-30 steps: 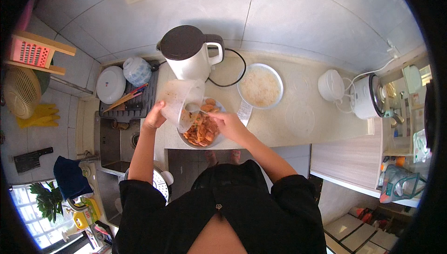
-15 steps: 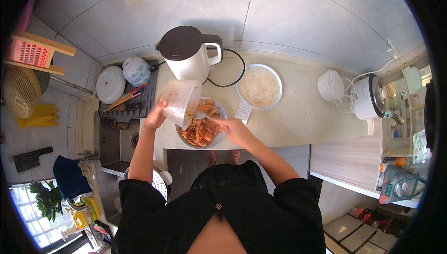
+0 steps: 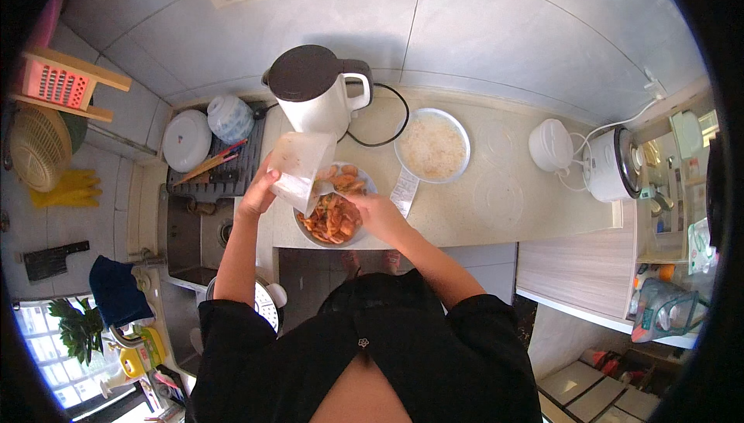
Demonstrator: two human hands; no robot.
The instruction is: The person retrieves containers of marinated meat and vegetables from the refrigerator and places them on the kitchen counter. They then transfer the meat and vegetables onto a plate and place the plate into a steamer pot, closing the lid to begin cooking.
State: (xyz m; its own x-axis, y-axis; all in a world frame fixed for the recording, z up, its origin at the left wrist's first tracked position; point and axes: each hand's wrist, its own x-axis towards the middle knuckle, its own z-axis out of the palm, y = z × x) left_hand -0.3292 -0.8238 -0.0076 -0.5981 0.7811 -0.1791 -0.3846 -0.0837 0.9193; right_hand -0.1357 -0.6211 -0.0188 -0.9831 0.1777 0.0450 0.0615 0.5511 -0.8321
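Observation:
My left hand (image 3: 262, 189) grips a translucent plastic container (image 3: 301, 165), tilted over a bowl (image 3: 370, 186) near the counter's front edge. Orange-brown sliced food (image 3: 333, 220) fills that bowl. A spoon (image 3: 324, 188) is held in my right hand (image 3: 380, 216), its head at the container's lower opening. The inside of the container is mostly hidden from here. Right of the bowl lies a small printed paper slip (image 3: 404, 190). Beyond it stands a round dish of white rice (image 3: 432, 145).
Behind the bowl stands a white kettle (image 3: 316, 93) with a dark lid and black cord. A sink (image 3: 194, 237) and a dish rack (image 3: 232, 179) with chopsticks are at left. To the right are a white small appliance (image 3: 550, 145) and a rice cooker (image 3: 611, 163).
My right hand has moved slightly left with the spoon, bringing it closer to the container's opening. The container stays tilted in my left hand.

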